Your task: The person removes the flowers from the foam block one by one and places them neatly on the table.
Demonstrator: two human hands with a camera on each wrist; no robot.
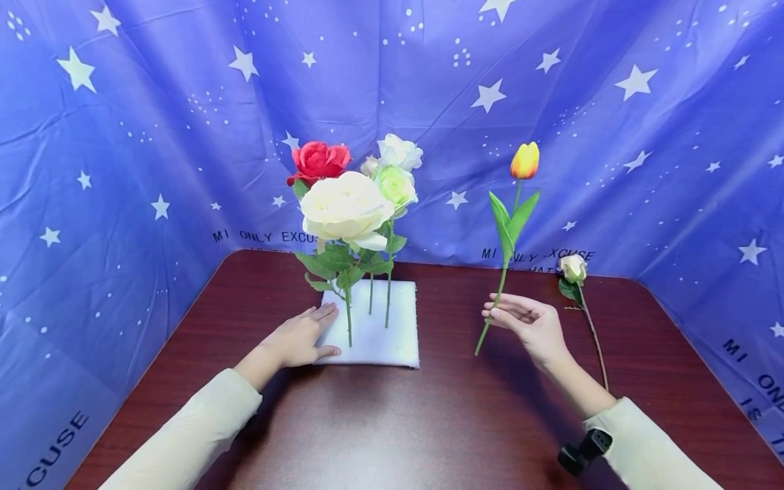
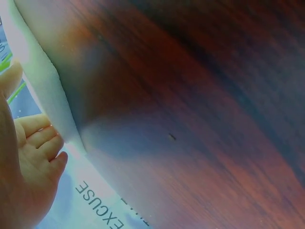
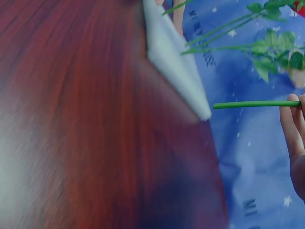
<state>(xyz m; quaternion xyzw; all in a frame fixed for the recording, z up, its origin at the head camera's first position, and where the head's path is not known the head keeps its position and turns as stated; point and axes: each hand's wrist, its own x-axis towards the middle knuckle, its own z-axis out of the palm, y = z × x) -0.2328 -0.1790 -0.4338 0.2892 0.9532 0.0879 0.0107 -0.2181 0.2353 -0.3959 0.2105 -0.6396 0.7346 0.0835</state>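
My right hand (image 1: 533, 327) pinches the lower stem of an orange-yellow tulip (image 1: 525, 161) with two green leaves, held upright and slightly tilted. In the right wrist view the bare end of its green stem (image 3: 252, 105) points toward a white foam block (image 3: 174, 67). My left hand (image 1: 300, 338) rests on the left edge of that foam block (image 1: 401, 347), fingers extended. Several flowers stand in the block: a large white rose (image 1: 346, 207) in front, a red rose (image 1: 320, 162), a pale green flower (image 1: 397, 187) and a white one (image 1: 401, 151) behind.
A cream rose (image 1: 573, 269) with a long brown stem lies on the dark red wooden table (image 1: 453, 422), right of my right hand. A blue curtain (image 1: 429, 82) with white stars surrounds the table at the back and sides.
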